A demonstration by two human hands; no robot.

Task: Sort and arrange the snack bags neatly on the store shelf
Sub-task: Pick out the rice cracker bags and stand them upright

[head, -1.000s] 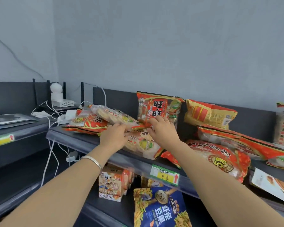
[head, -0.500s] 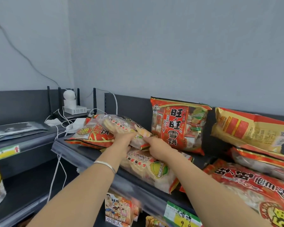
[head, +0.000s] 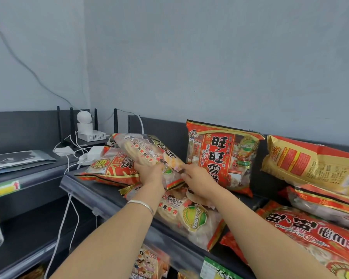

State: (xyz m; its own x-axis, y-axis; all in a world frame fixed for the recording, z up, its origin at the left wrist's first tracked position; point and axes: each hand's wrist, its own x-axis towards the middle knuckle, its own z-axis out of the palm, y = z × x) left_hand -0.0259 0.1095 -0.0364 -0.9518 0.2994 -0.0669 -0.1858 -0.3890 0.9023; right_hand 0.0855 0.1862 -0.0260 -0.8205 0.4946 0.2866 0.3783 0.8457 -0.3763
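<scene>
On the store shelf [head: 83, 183], our left grip [head: 149, 175] and right grip [head: 197, 179] both clutched a clear cracker bag [head: 139, 151], tilted above the jumbled flat bags [head: 191, 217], and only one red bag [head: 220, 156] stood upright, so we judged most sorting undone.

The dark grey shelf [head: 101, 189] carries an upright red bag [head: 220, 158], which stands on its lower edge against the back panel. Left of that bag, a flat red bag [head: 113, 170] lies near the shelf's end. In front of it a clear-fronted bag [head: 189, 216] with a green seal lies by the front rail, and to its right lie a large red bag [head: 310, 238] and a red-banded bag [head: 320, 206].
</scene>
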